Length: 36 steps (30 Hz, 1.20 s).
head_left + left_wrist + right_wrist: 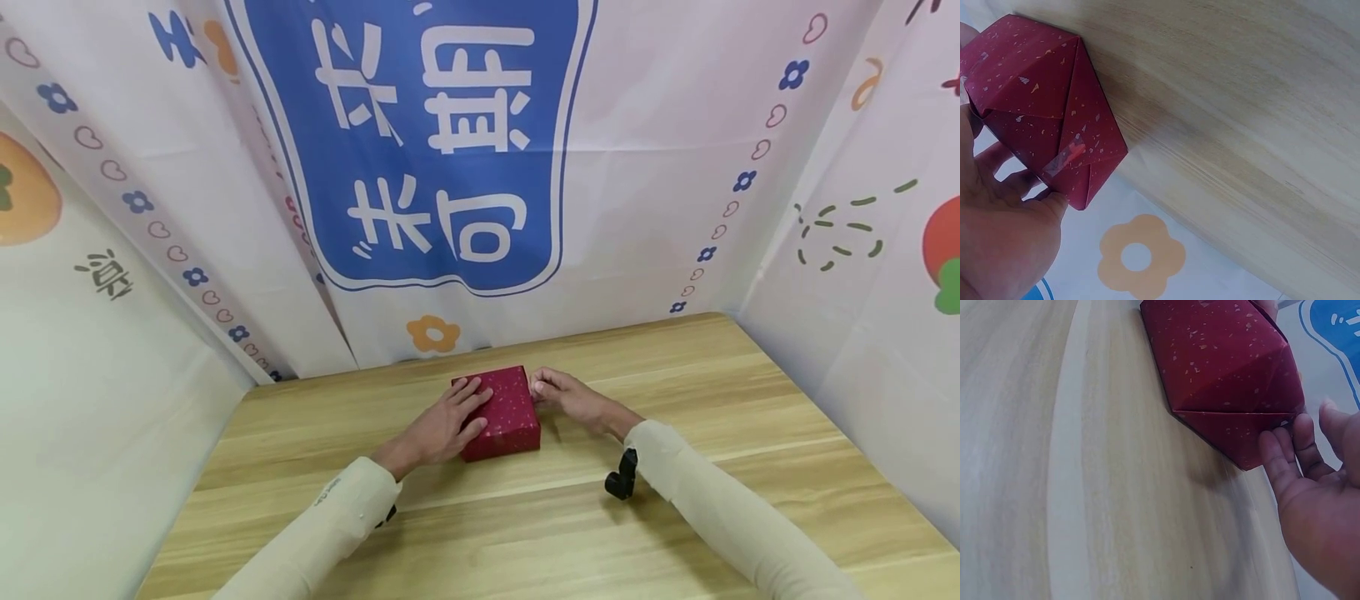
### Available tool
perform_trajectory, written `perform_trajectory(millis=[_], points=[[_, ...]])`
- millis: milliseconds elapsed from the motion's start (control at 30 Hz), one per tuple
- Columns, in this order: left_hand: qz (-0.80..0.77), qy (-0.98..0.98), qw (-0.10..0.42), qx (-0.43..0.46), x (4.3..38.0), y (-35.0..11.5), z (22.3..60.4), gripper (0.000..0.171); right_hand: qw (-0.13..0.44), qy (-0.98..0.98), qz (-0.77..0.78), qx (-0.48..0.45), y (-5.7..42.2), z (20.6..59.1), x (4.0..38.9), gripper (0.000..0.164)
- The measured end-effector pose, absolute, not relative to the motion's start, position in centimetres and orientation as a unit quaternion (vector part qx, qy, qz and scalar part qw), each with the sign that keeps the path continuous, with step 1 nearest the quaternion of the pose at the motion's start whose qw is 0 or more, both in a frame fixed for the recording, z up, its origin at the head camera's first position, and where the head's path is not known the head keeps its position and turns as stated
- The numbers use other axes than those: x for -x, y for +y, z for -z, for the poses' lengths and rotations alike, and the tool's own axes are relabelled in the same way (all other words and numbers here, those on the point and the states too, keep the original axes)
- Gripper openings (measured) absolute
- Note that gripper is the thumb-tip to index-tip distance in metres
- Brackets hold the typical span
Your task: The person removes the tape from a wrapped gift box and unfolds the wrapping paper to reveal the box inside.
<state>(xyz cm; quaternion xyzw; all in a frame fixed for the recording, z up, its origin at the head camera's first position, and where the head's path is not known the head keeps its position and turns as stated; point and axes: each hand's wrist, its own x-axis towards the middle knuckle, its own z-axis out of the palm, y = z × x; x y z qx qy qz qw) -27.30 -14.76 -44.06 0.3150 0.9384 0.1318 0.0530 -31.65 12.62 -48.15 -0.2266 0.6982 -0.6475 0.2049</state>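
Observation:
A box wrapped in dark red paper with light flecks point(512, 410) sits on the wooden table. My left hand point(448, 422) lies across its top left part, fingers spread. In the left wrist view, the near end of the box point(1035, 81) shows folded paper with a strip of clear tape point(1065, 157) on it. At the other end is my right hand point(573, 402). Its fingertips touch the folded end paper point(1235, 434) in the right wrist view, while the thumb stands apart from the box.
The wooden table point(517, 525) runs back to a white printed cloth point(637, 208) with a blue panel point(405, 158). More printed cloth hangs at the left point(97, 375) and right point(862, 333). A black device point(621, 479) is strapped at the right wrist.

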Motion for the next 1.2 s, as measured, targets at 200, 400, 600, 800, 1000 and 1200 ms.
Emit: perform_trajectory(millis=[200,400,600,800,1000,1200], points=[[-0.135,0.938,0.054,-0.315,27.2,-14.8,44.0,0.055,0.212,0.693,0.653,0.218,12.8,48.2,31.7,0.028],[-0.139,0.938,0.055,-0.314,27.1,-14.8,43.9,0.055,0.22,0.677,0.672,0.204,13.1,48.1,31.7,0.028],[-0.135,0.939,0.054,-0.311,27.1,-14.8,43.9,0.055,0.217,0.676,0.676,0.197,13.2,48.2,31.8,0.025],[-0.135,0.939,0.055,-0.313,27.1,-14.7,43.8,0.055,0.187,0.685,0.679,0.187,13.4,48.5,32.0,0.027],[-0.135,0.939,0.055,-0.31,27.1,-14.7,43.8,0.055,0.162,0.695,0.68,0.166,13.5,48.4,31.9,0.026],[-0.131,0.94,0.056,-0.309,27.0,-14.6,43.7,0.055,0.14,0.697,0.686,0.153,13.7,47.8,31.9,0.03]])
